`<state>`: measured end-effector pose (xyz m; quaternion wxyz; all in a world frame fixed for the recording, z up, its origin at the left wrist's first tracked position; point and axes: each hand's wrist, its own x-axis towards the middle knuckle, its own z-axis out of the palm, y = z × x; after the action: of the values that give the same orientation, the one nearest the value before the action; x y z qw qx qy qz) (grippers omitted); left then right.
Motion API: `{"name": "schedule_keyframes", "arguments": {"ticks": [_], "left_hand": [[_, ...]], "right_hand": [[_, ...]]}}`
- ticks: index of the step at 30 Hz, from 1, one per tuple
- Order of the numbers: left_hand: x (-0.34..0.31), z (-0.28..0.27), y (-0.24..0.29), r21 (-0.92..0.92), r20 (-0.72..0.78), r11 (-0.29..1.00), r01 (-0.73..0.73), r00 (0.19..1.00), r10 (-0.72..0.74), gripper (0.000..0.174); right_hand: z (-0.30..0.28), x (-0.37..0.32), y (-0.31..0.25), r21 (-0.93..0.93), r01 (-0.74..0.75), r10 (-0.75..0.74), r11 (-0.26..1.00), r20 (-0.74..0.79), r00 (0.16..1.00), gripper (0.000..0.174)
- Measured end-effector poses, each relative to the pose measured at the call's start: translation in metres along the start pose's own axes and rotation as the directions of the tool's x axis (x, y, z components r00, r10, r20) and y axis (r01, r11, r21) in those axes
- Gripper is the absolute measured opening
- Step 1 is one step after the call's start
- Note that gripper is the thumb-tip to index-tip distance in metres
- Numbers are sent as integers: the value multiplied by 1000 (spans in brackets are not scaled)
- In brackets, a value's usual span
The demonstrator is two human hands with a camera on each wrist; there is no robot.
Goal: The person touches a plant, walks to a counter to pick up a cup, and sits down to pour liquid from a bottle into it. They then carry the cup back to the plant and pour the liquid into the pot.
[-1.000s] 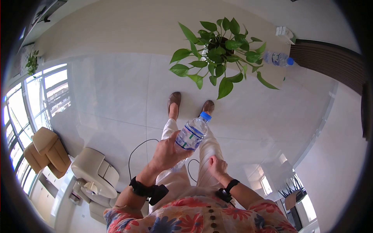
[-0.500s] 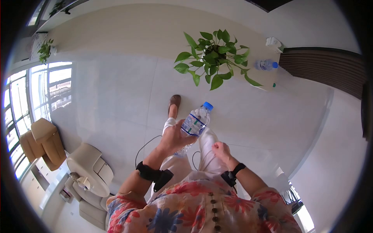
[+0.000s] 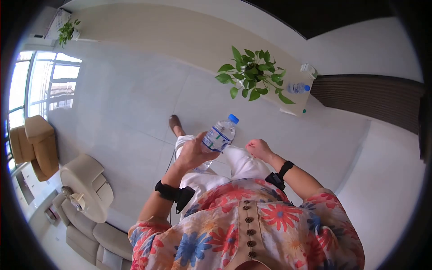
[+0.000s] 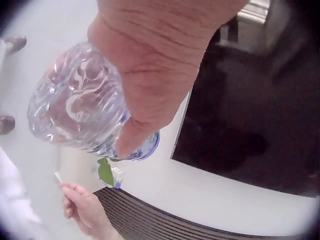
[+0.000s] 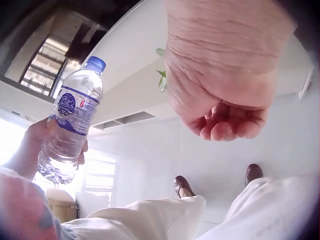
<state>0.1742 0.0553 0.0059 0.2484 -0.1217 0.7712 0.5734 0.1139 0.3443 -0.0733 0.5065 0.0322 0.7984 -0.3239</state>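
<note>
My left hand (image 3: 194,155) grips a clear plastic water bottle (image 3: 219,136) round its middle. The bottle has a blue cap and a blue-and-white label, and it is held tilted in front of the legs with the cap pointing away. Seen from the right wrist, the cap of the bottle (image 5: 75,107) is on and the fingers wrap its far side. My right hand (image 3: 259,149) hovers to the right of the bottle, apart from it. In the right wrist view its fingers (image 5: 225,131) curl into the palm, with nothing visible inside them.
A low beige cabinet (image 3: 189,49) ahead bears a leafy potted plant (image 3: 254,74), a second water bottle (image 3: 298,88) and a small white box (image 3: 308,69). At left stand a tan chair (image 3: 38,146) and a cream armchair (image 3: 87,184). Dark slatted panelling (image 3: 360,92) is at right.
The view has turned, and the plant and cabinet now appear further right. The left hand still holds the bottle. One foot is now hidden behind the bottle and legs. The right hand stays curled.
</note>
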Motion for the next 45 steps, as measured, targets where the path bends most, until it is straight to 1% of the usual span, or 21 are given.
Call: {"name": "schedule_keyframes", "arguments": {"ticks": [4, 6, 8, 9, 10, 11, 14, 16, 18, 20, 22, 23, 24, 25, 29, 32, 36, 38, 40, 42, 45], "left_hand": [[-29, -53, -13, -118, -68, 991, 55, 996, -63, 67], [-42, -75, -44, -75, -104, 995, 62, 992, -69, 64], [-52, -97, -81, -511, -201, 858, -53, 978, -59, 60], [-61, -126, -82, -388, -197, 921, -20, 979, -61, 58], [-71, -155, -79, -267, -194, 963, 24, 978, -78, 56], [-81, -185, -74, -213, -198, 973, 90, 971, -133, 55], [-97, -247, -101, -216, -274, 964, 152, 938, -210, 57], [-103, -292, -120, -243, -333, 964, 108, 924, -188, 59], [-109, -332, -135, -558, -314, 828, 64, 907, -282, 59], [-100, -364, -142, -572, -387, 820, 25, 873, -297, 58], [-101, -410, -135, -701, -419, 713, -16, 818, -394, 56], [-91, -420, -152, -735, -466, 662, -146, 818, -337, 59], [-89, -437, -151, -742, -468, 653, -150, 813, -345, 59], [-86, -456, -148, -786, -466, 592, -176, 798, -382, 55], [-66, -526, -144, -847, -480, 459, -269, 758, -442, 50], [-41, -589, -154, -860, -471, 443, -255, 733, -491, 54], [5, -660, -163, -852, -521, 352, -388, 696, -493, 52], [24, -698, -155, -809, -586, 370, -456, 665, -463, 52], [20, -726, -142, -790, -611, 386, -476, 661, -436, 55], [25, -763, -137, -798, -590, 398, -454, 725, -357, 59], [48, -810, -158, -805, -572, 370, -464, 771, -278, 70]], "right_hand": [[28, 14, -67, -85, 59, -55, 995, 56, 997, 18], [47, 27, -97, -143, 39, -26, 989, 90, 996, 18], [71, 55, -138, -264, 101, -63, 959, 152, 986, 19], [84, 66, -160, -292, 96, -50, 952, 163, 985, 16], [96, 72, -183, -123, 89, -64, 988, 196, 979, 12], [107, 70, -221, -86, 21, -1, 996, 228, 974, 11], [145, 90, -304, -101, 50, -16, 994, 309, 951, 11], [173, 102, -369, -111, 61, -19, 992, 345, 938, 10], [199, 114, -426, -39, 152, -118, 988, 455, 883, 14], [216, 123, -480, -1, 154, -132, 988, 514, 848, 24], [237, 127, -537, 26, 170, -155, 985, 559, 814, 35], [246, 131, -561, 110, 142, -179, 984, 610, 772, 46], [254, 138, -581, 193, 100, -204, 976, 655, 727, 58], [261, 149, -602, 155, 114, -190, 981, 705, 683, 69], [295, 192, -671, 148, 99, -178, 984, 773, 609, 69], [317, 234, -746, 89, 131, -146, 987, 837, 528, 69], [330, 288, -829, -4, 170, -93, 985, 823, 561, 56], [332, 298, -875, 29, 123, -95, 992, 814, 573, 49], [342, 308, -898, 212, 56, -206, 976, 800, 564, 46], [345, 324, -932, 210, 20, -183, 978, 797, 575, 47], [353, 354, -970, 278, 121, -295, 953, 754, 588, 48]]}}
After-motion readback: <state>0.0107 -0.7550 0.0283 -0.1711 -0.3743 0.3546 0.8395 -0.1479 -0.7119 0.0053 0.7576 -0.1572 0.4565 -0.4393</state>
